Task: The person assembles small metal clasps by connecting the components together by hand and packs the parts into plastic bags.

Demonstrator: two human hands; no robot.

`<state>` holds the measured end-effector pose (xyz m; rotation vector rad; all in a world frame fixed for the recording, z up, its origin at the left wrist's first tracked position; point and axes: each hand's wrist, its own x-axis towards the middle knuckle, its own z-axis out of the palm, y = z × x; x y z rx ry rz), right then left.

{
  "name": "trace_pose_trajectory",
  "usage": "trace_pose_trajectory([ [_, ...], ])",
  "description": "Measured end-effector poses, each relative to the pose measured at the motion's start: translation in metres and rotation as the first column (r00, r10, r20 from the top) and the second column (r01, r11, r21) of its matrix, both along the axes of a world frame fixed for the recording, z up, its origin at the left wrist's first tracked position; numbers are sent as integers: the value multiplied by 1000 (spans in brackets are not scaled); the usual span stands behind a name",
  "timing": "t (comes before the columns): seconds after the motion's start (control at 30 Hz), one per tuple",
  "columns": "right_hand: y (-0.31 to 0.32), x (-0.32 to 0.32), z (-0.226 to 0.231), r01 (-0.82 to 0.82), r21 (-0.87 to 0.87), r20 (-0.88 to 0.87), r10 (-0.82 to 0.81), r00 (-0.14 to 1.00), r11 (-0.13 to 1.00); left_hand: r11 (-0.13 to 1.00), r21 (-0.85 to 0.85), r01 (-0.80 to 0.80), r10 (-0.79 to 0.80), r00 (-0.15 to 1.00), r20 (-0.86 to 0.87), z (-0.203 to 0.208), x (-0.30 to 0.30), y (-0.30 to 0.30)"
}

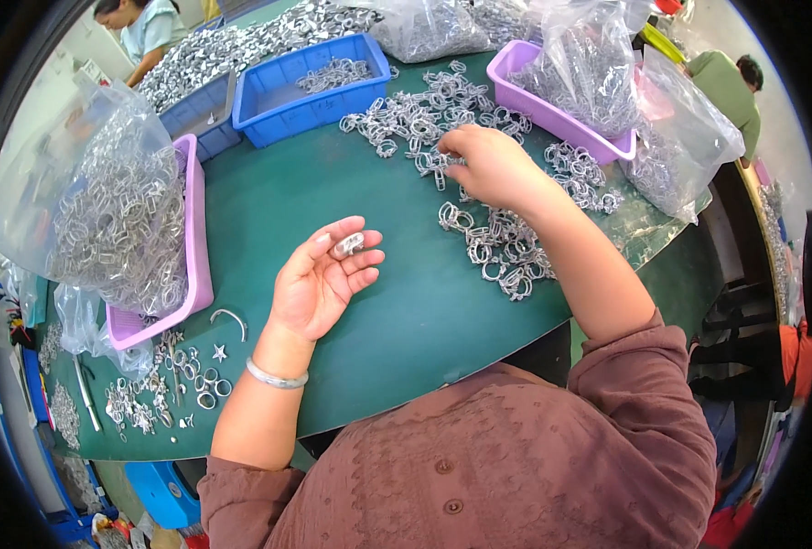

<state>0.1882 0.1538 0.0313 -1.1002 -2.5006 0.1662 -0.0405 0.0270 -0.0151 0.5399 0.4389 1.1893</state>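
Observation:
My left hand (pixel 319 284) is palm up over the green table, with a small silver metal piece (pixel 349 244) held between thumb and fingers. The piece looks like a ring or clasp, too small to tell exactly. My right hand (pixel 493 166) reaches into the far side of a loose pile of silver metal loops (pixel 424 102), fingertips bent down among them. Whatever those fingers pinch is hidden. Under and beside my right forearm lie more silver loops (pixel 506 252), in a cluster that stretches toward the near edge.
A blue tray (pixel 319 115) with some loops stands at the back. Purple baskets (pixel 199 238) hold bagged metal pieces on the left and far right. Rings, a star (pixel 219 352) and a curved metal strip (pixel 232 318) lie front left. Other people are at the far left and right.

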Motion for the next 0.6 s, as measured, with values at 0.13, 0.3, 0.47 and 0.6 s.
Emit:
trace_pose_trajectory([
  [0.13,11,-15,0,-9,17,189,5,982,1000,999,-48,-1,2,1000,15,-4,-3,-2],
  [0.3,13,-33,-2,40,126,362,-83,928,991,998,-48,-34,30,996,-81,-7,-3,-2],
  [0.47,20,-40,-12,91,78,332,-112,937,993,993,-71,-93,73,966,-249,-3,-2,-3],
  [0.6,21,-37,-18,34,138,239,-66,969,990,991,-77,-112,84,947,-310,1,1,-3],
])
